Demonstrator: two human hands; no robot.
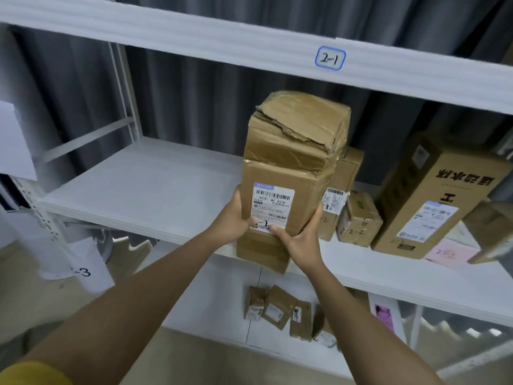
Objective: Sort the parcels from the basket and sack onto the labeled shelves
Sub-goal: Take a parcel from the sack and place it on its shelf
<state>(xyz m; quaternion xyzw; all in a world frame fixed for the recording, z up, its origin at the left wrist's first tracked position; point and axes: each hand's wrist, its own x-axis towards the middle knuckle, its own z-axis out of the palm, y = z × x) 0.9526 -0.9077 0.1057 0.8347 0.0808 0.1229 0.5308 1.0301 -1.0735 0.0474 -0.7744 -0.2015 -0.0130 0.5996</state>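
White shelving (144,187), tier tagged 2-1 label (330,58) above. Tall taped cardboard parcel (291,168) upright at middle shelf's front edge, left hand (231,222) and right hand (301,237) clasping its lower sides, thumbs on shipping label (270,208). Just right of the fingers: long printed carton (433,198), small box marked 2-2 (359,220).

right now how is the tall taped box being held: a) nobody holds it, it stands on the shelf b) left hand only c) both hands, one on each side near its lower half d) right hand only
c: the left hand and the right hand grip opposite sides of the tall taped box, in front of the shelf.
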